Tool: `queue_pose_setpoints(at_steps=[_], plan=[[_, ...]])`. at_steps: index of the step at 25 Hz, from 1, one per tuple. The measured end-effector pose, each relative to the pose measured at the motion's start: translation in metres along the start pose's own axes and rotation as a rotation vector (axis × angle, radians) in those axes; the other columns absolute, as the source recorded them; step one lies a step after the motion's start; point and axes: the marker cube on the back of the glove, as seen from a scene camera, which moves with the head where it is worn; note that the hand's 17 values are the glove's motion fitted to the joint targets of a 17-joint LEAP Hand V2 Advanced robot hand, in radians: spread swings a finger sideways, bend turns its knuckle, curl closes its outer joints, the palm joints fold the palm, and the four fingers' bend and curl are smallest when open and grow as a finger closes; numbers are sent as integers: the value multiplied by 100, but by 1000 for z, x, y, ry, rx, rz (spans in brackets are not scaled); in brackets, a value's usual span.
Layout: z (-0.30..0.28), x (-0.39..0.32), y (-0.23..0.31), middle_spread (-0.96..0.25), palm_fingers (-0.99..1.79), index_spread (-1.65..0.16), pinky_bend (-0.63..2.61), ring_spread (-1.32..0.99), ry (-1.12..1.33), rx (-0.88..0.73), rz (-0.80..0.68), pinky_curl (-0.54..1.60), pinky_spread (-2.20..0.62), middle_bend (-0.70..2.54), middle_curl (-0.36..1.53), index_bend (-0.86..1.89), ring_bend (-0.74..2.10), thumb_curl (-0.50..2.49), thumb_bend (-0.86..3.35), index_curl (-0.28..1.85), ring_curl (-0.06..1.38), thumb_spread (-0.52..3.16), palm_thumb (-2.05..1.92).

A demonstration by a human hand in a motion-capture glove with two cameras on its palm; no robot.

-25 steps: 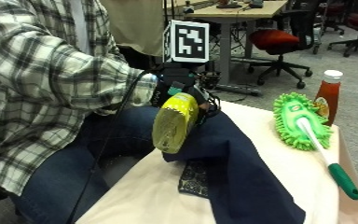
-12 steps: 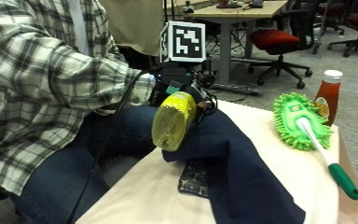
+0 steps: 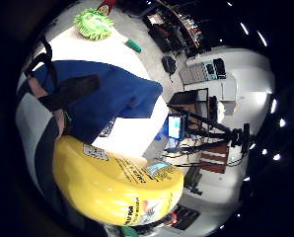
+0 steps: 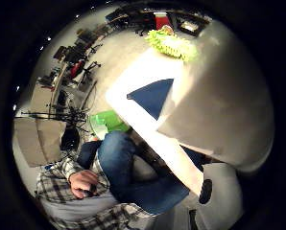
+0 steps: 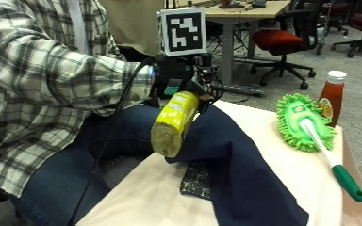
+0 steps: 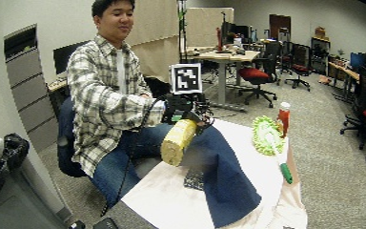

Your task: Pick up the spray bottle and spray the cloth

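In the outside view my gloved right hand point(image 5: 176, 75) grips the neck end of a yellow spray bottle point(image 5: 172, 123) and holds it in the air above the table's near edge. The bottle is tilted, its base pointing down toward the person's lap, its top hidden by the hand. It hangs just beside the raised fold of a dark blue cloth point(image 5: 237, 165) spread along the table point(image 5: 146, 197). The bottle point(image 3: 117, 185) fills the little finger side palm view, with the cloth point(image 3: 105, 101) behind it. The wide view shows the hand point(image 6: 184, 109), bottle point(image 6: 178, 140) and cloth point(image 6: 224, 179).
A green duster mop point(image 5: 303, 121) with a green-tipped handle lies at the table's far side, next to a ketchup bottle point(image 5: 332, 96). A small dark patterned item point(image 5: 196, 180) sticks out from under the cloth. The bare left hand point(image 4: 83, 184) rests on the lap. Office chairs and desks stand behind.
My hand has risen slightly and turned the bottle, so its base now points further down and more of its side shows. The cloth and duster lie as before.
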Motion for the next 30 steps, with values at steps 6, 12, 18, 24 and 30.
queue_pose_setpoints(at_steps=[6,12,18,24,30], plan=[[-16,3,0,-18,123,-30,40,-22,-174,97,69,41,-12,49,54,17,56,80,-3,55,48,18,110],[-26,14,1,-18,123,-30,40,-22,-385,171,113,41,-12,49,54,17,56,80,-3,55,48,19,110],[-32,21,2,-18,123,-30,41,-22,-673,271,167,41,-12,49,54,16,56,80,-3,55,48,19,110],[-46,22,4,-19,122,-30,41,-23,-1066,445,201,41,-12,49,54,17,56,80,-3,55,48,19,111],[-58,16,9,-18,121,-29,42,-22,-1226,526,189,41,-11,48,54,17,56,80,-3,54,48,20,111]])
